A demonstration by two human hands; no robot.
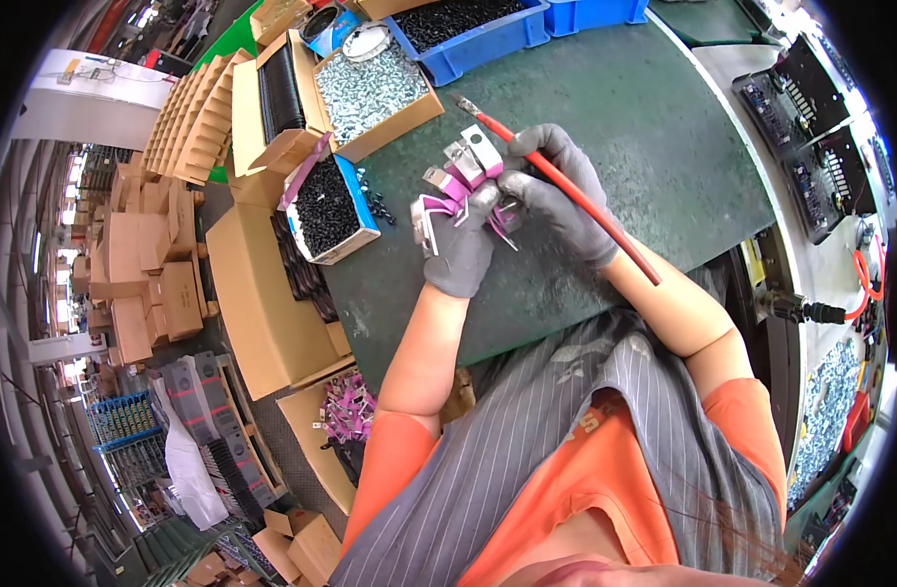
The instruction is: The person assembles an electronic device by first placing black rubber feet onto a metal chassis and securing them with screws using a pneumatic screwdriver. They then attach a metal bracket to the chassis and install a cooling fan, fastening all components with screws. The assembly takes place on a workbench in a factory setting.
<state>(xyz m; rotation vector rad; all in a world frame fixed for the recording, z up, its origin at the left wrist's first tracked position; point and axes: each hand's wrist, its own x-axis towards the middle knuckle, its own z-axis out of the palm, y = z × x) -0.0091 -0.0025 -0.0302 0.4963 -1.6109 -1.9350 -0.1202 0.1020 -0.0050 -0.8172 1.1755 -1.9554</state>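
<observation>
Brush (590,207): gripped in R hand (571,201), thumb & fingers closed on its red handle. Long axis diagonal; tip points away from wearer and to L, beyond both hands; butt end points back toward wearer and R, over R forearm. Brackets (478,157), purple w/ white & bare-metal ends: gripped in L hand (458,259), just L of R hand. Row runs obliquely, far R to near L; white ends mostly face away from wearer. Exact qty. unclear, partly hidden by fingers.

Surface: bench (664,117), dk. green top, scuffed, below both hands. Room: stacked cartons (135,245) well L of L hand; pale counter (830,274) well R of R hand, w/ dk. panels (822,83) on it.

Containers: sm. white/blue box (350,245) near L hand, on its L, w/ black pcs. (326,210); more loose alongside. Open carton (401,127) beyond L hand: silver pcs. (365,98). Blue bin (492,57) beyond both hands: also black pcs. Low carton (306,430), nearer wearer, L of L hand: purple pcs. (347,406).
</observation>
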